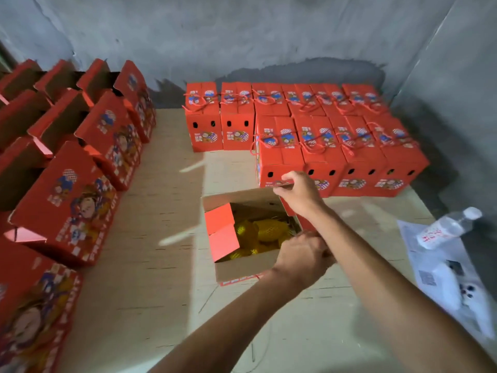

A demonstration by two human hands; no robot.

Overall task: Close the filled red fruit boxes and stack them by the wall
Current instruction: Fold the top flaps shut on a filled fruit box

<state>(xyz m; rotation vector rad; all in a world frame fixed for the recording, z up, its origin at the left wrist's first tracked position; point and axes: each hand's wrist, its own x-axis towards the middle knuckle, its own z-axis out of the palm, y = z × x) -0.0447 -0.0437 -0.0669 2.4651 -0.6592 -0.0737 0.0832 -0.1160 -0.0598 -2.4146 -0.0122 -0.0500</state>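
Open box (243, 270), centre of floor (161, 305), just in front of closed stack. Contents: yellow net-wrapped fruit (265, 230), filled to approx. mid-depth. Left side flaps (222, 232) red, already folded inward over fruit; far and near main flaps up, brown insides showing. Judged: closing in hand, side flaps go first so main flaps can lock over them.

Right hand (297, 193): reaches across to far flap edge, fingers pinching top rim, prob. to pull it down toward centre.

Left hand (302, 258): at box's near right corner, fingers curled over something at the rim. Looks like the right side flap or near wall, exact part hidden by the hand itself. Likely steadies box or tucks last side flap.

Closed boxes (347, 157): two rows by wall (242, 36), rope handles (309, 146) on top, vent holes facing viewer. Packed tight, sides touching, so the stack stays square. Gap left of front row, beside open box: judged the next slot.

Unclosed boxes (67, 200): rows on left, lids up, tilted back. Contents not visible from here.

Misc., right: water bottle (449, 227) lying on paper sheet (435, 265); white device (462, 292), blurred, kind unclear. All well apart from work area.

Risk, est.: rope handle must pass through the top slot when flaps meet.
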